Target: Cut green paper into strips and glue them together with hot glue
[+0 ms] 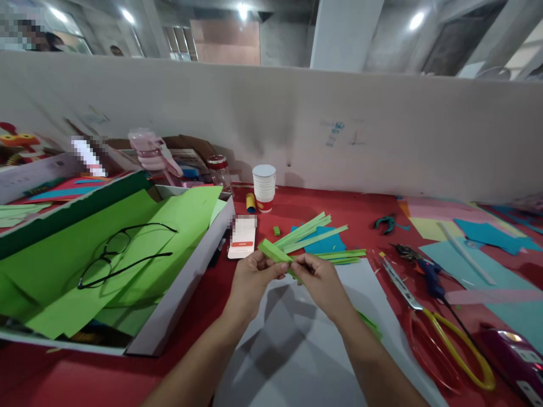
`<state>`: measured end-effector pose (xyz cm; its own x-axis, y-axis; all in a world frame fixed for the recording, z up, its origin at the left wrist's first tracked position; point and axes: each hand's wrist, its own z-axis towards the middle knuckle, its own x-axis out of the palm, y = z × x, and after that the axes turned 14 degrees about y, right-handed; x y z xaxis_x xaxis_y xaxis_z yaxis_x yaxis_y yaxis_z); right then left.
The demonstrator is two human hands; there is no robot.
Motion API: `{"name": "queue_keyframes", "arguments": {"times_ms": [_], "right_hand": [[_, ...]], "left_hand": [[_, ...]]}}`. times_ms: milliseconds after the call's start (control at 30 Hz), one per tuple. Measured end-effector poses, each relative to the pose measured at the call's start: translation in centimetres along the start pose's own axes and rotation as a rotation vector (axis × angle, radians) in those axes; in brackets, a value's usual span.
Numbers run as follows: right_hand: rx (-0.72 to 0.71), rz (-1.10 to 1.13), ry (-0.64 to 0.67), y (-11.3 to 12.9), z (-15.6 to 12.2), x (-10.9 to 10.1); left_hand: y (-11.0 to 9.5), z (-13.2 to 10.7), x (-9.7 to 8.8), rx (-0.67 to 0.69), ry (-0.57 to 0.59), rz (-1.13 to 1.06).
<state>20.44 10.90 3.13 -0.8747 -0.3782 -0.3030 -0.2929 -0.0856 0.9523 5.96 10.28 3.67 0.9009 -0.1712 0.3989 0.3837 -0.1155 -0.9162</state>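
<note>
Between both hands is a green paper strip (pixel 274 251), raised above a white sheet (pixel 292 345). My left hand (pixel 254 280) pinches its near side with thumb and fingers. Fingertips of my right hand (pixel 318 277) are closed on the strip's right end, where a bit of green shows below them. Just beyond the hands, several light green paper strips (pixel 311 229) fan out over a blue paper piece (pixel 326 240). A small folded green piece (pixel 277 230) lies to their left. More green strips (pixel 343 256) rest behind my right hand.
At left, a box (pixel 182 294) holds green sheets and eyeglasses (pixel 112 254). A phone (pixel 242 237), paper cup (pixel 264 186) and pink bottle (pixel 148 150) stand or lie beyond. Scissors (pixel 418 308), a glue gun (pixel 428 276), pliers (pixel 385 224) and coloured paper (pixel 500 277) occupy the right.
</note>
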Motion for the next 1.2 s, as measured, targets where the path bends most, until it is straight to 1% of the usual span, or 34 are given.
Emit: {"name": "queue_keyframes", "arguments": {"times_ms": [100,267,400,467,567,700,833,967,1100,1200], "right_hand": [[0.024,-0.016,0.013,-0.2,-0.1,0.1],[0.009,-0.104,-0.027,0.1,-0.2,0.4],[0.003,-0.117,-0.041,0.5,-0.4,0.5],[0.009,-0.109,-0.030,0.6,-0.5,0.6],[0.014,-0.121,-0.022,0.7,-0.5,0.6],[0.008,-0.147,-0.010,0.6,-0.5,0.5],[0.023,-0.135,0.018,0.3,-0.4,0.4],[0.048,-0.106,0.029,0.2,-0.4,0.4],[0.049,0.003,0.084,0.0,-0.3,0.3],[0.056,-0.020,0.089,-0.2,-0.2,0.0]], "left_hand": [[0.3,-0.3,-0.2,0.003,0.007,0.022],[0.6,-0.6,-0.5,-0.015,0.002,0.027],[0.8,-0.6,-0.5,0.014,0.007,0.028],[0.7,-0.7,-0.5,0.019,-0.012,0.026],[0.4,-0.7,-0.5,-0.015,-0.042,0.009],[0.0,-0.8,-0.5,-0.045,-0.046,0.002],[0.2,-0.8,-0.6,-0.048,-0.042,0.010],[0.3,-0.7,-0.9,-0.012,-0.083,-0.009],[0.0,-0.6,-1.3,-0.037,-0.057,-0.024],[-0.3,-0.5,-1.8,-0.030,-0.072,-0.052]]}}
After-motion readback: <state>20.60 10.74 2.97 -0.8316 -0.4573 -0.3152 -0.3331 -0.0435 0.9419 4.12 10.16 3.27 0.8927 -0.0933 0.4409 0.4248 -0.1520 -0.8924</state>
